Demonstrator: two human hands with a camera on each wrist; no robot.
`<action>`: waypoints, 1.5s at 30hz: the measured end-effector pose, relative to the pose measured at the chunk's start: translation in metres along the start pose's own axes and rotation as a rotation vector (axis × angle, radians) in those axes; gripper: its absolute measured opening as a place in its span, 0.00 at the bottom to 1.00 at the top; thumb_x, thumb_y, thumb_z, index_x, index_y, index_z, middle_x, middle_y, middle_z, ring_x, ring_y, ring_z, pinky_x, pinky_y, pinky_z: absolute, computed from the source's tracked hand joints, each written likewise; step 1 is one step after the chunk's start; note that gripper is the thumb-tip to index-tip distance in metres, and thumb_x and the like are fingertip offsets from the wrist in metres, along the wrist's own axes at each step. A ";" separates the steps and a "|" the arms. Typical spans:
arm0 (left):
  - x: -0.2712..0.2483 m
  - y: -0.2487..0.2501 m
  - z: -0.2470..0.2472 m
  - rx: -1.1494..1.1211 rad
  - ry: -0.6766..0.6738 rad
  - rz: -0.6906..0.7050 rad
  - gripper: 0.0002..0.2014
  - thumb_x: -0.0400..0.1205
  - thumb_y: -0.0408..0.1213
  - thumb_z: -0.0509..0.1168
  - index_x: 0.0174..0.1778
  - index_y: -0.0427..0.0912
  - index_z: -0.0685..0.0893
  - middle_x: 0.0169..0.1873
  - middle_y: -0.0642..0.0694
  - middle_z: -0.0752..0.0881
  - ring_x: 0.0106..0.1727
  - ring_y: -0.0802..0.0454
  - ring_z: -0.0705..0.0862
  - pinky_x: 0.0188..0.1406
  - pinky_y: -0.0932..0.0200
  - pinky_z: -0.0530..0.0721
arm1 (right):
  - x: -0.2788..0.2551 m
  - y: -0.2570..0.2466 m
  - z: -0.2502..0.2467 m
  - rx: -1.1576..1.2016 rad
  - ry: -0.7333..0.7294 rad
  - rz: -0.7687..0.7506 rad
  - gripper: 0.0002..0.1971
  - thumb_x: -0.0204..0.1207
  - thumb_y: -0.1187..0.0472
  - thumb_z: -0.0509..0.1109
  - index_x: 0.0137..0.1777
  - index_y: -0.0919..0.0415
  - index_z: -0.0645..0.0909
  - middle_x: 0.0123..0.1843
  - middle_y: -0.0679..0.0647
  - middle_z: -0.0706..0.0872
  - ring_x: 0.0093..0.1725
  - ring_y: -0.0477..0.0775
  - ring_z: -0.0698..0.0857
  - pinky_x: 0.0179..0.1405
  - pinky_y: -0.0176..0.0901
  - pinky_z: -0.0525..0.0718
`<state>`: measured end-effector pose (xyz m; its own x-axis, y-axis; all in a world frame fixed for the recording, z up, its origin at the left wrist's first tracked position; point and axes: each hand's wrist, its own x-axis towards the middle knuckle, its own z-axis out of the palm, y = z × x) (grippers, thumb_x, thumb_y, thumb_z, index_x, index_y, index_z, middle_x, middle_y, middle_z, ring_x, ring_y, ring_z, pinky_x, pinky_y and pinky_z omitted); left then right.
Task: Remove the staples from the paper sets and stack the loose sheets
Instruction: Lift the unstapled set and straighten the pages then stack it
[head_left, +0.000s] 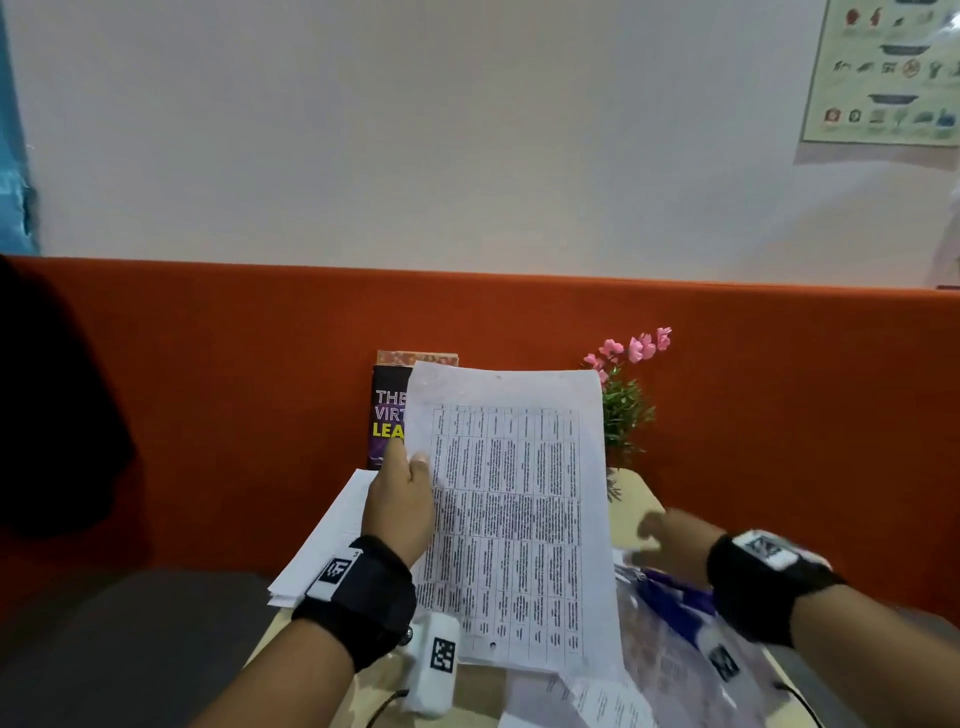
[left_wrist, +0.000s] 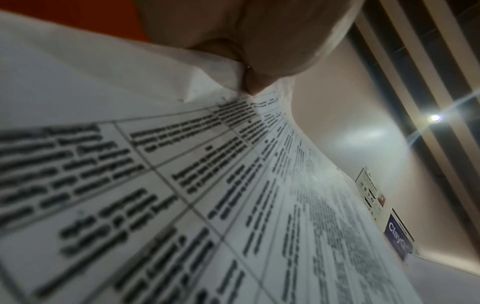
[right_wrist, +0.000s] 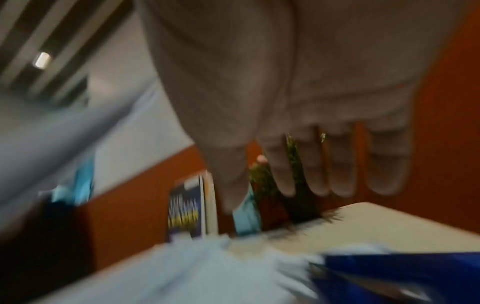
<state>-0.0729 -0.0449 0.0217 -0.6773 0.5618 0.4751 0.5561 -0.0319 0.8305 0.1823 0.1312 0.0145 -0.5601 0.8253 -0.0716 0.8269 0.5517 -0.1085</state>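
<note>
Centrally, the left hand (head_left: 400, 499) is pinching the printed sheet (head_left: 514, 519) by its left edge; the right hand (head_left: 675, 540), lower right, is hovering with fingers (right_wrist: 322, 174) extended, slightly spread.

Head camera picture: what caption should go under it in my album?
Left hand holds up a printed sheet; right hand reaches out.

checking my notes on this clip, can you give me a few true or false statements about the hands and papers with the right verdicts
1. The left hand grips a printed table sheet. True.
2. The right hand holds that sheet too. False: it is apart from it, fingers spread, holding nothing.
3. A stack of white sheets lies below the left hand. True.
4. The pink-flowered plant stands left of the book. False: it stands right of it.
</note>
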 end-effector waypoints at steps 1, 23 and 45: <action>0.000 0.000 -0.001 0.004 -0.005 -0.003 0.10 0.90 0.41 0.51 0.54 0.37 0.70 0.44 0.35 0.81 0.41 0.38 0.77 0.41 0.49 0.72 | -0.003 0.001 0.009 -0.154 -0.110 0.007 0.25 0.82 0.40 0.64 0.66 0.61 0.79 0.64 0.56 0.84 0.55 0.53 0.83 0.53 0.43 0.81; -0.037 0.025 0.024 -0.020 -0.154 0.201 0.12 0.90 0.49 0.49 0.49 0.46 0.71 0.33 0.52 0.81 0.35 0.54 0.81 0.34 0.55 0.77 | -0.018 -0.139 -0.108 0.215 0.682 -0.605 0.17 0.87 0.58 0.60 0.74 0.52 0.80 0.62 0.48 0.86 0.60 0.51 0.83 0.65 0.51 0.82; -0.038 0.027 0.021 -0.025 -0.152 0.210 0.19 0.87 0.58 0.47 0.48 0.48 0.73 0.38 0.48 0.86 0.41 0.50 0.86 0.43 0.42 0.86 | -0.028 -0.136 -0.112 0.289 0.581 -0.593 0.19 0.86 0.54 0.62 0.76 0.50 0.76 0.59 0.44 0.82 0.57 0.46 0.80 0.58 0.36 0.78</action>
<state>-0.0223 -0.0497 0.0200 -0.4671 0.6586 0.5900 0.6635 -0.1800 0.7262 0.0908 0.0464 0.1427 -0.7142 0.3864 0.5836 0.3191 0.9219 -0.2199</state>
